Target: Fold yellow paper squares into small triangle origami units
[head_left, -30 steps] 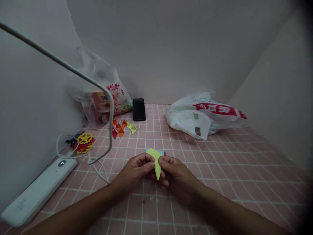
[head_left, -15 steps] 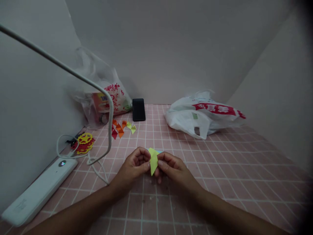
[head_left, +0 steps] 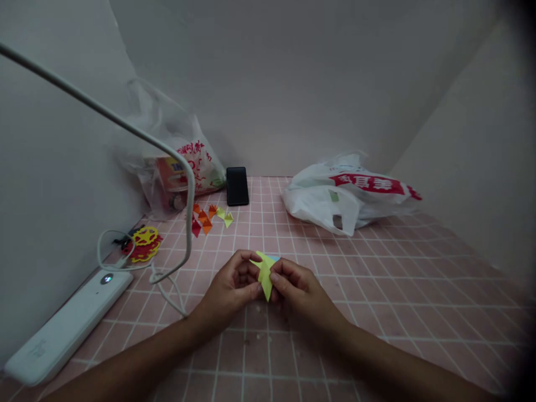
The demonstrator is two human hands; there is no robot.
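Note:
A small yellow folded paper [head_left: 265, 274] is held up between my two hands, its lower corner pointing down. My left hand [head_left: 237, 282] has its fingers closed on the paper's left side. My right hand [head_left: 299, 285] pinches its right edge between thumb and forefinger. Just behind the yellow piece, a bit of light blue paper [head_left: 274, 258] shows; most of it is hidden by the hands. Farther back lie several small folded paper pieces in red, orange [head_left: 205, 221] and yellow [head_left: 228, 219].
A white power bank [head_left: 69, 326] with a cable [head_left: 190, 201] lies at left, near red and yellow gear-shaped pieces [head_left: 145, 237]. A black phone [head_left: 237, 186] rests at the back between a clear plastic bag [head_left: 180, 162] and a white plastic bag [head_left: 347, 192]. The surface is pink-tiled [head_left: 410, 335].
The yellow paper has shifted slightly to the right and turned between my fingers. My left fingers have moved along its upper edge. More of the blue paper shows behind.

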